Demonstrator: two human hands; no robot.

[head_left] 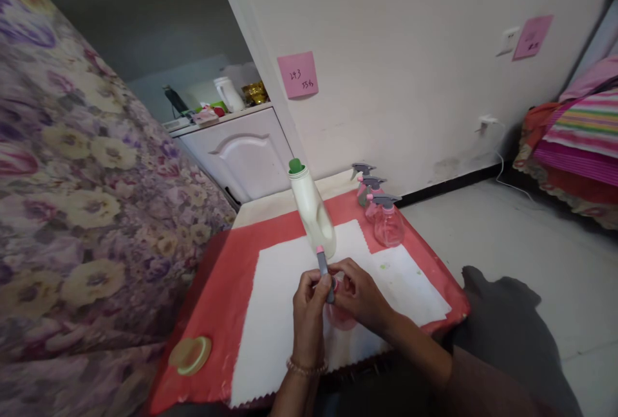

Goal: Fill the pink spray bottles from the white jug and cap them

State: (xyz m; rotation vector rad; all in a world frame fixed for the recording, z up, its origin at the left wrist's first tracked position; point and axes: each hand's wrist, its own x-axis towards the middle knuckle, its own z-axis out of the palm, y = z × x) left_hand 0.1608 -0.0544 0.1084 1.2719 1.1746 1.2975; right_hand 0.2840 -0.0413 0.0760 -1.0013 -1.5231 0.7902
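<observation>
A see-through pink spray bottle [342, 320] stands on the white cloth in front of me, its grey trigger head [322, 264] with a pink nozzle pointing away. My left hand [309, 301] is closed, fingers and thumb gripping that grey head. At the neck, the fingers of my right hand [362, 293] are pinched around the pink collar, partly hiding it. Just beyond my hands rises a pale detergent jug [311, 204] with a handle; something green shows at its uncapped mouth.
Several similar spray bottles [389, 227] line the table's far right. A greenish-gold round lid [192, 355] lies at the left on the red tablecloth [217, 282]. The white cloth [270, 301] has small green spots. A flowered curtain [87, 211] hangs at the left, and a wall [386, 82] stands behind.
</observation>
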